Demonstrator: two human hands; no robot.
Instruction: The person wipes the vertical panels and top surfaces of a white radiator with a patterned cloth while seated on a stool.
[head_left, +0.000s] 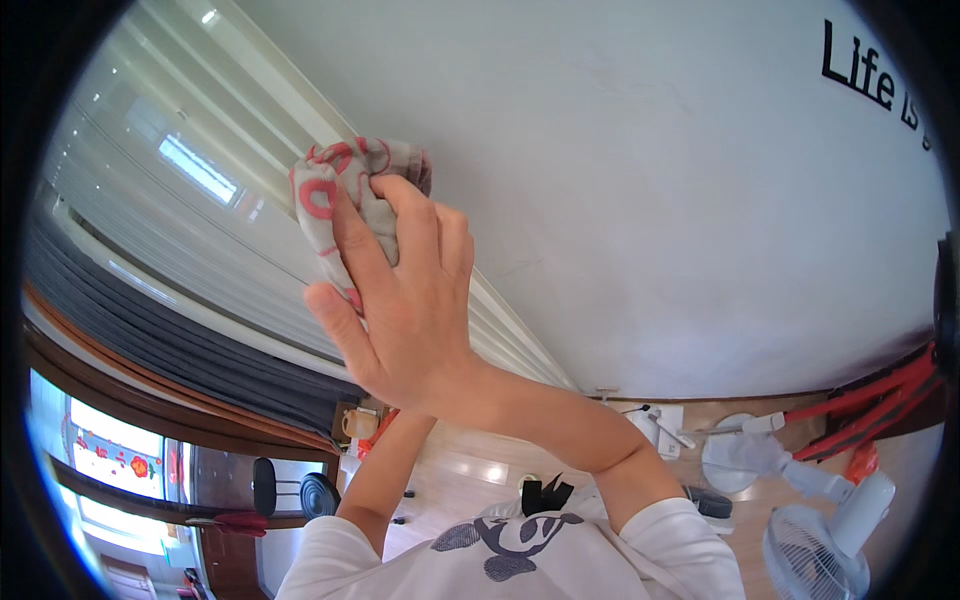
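My right hand (412, 300) is pressed flat over a crumpled grey cloth (319, 232) with pink ring patterns. The cloth lies against pale ribbed trim (277, 97) at the edge of a glossy panel (202, 232), and its far end reaches over the grey-white wall (637, 187). My fingers are spread on the cloth, while my thumb sticks out to the left. My left forearm (390, 472) rises behind my right wrist, which hides my left hand.
A white electric fan (817, 547) and a red folding frame (870, 412) stand at lower right. Black lettering (859, 67) is mounted on the wall. A dark curtain (187, 337) hangs at left, near a black stool-like seat (319, 495). Wooden flooring (472, 480) shows below.
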